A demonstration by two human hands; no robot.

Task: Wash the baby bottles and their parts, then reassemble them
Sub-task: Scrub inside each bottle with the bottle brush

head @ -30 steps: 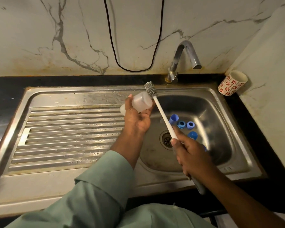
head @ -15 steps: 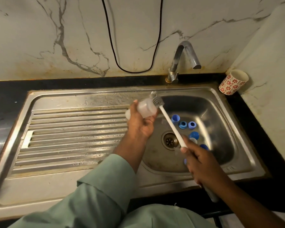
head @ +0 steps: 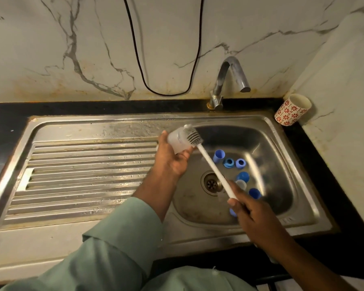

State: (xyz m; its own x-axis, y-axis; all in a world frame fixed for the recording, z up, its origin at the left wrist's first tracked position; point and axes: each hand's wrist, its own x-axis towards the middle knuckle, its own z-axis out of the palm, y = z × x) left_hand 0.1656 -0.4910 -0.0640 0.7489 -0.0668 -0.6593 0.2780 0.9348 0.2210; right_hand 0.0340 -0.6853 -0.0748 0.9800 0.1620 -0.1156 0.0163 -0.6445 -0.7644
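Left hand [head: 172, 162] grips frosted bottle [head: 179, 141], brush [head: 194, 138] seemingly at its mouth.

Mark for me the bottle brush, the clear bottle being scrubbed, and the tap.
bottle brush [head: 213, 168], head view, on the white handle between both hands.
clear bottle [head: 178, 140], head view, on its translucent side wall above the fingers.
tap [head: 231, 66], head view, on the top of the curved spout.

Blue bottle parts [head: 228, 162], white brush [head: 213, 169], red-flowered white cup [head: 290, 111]
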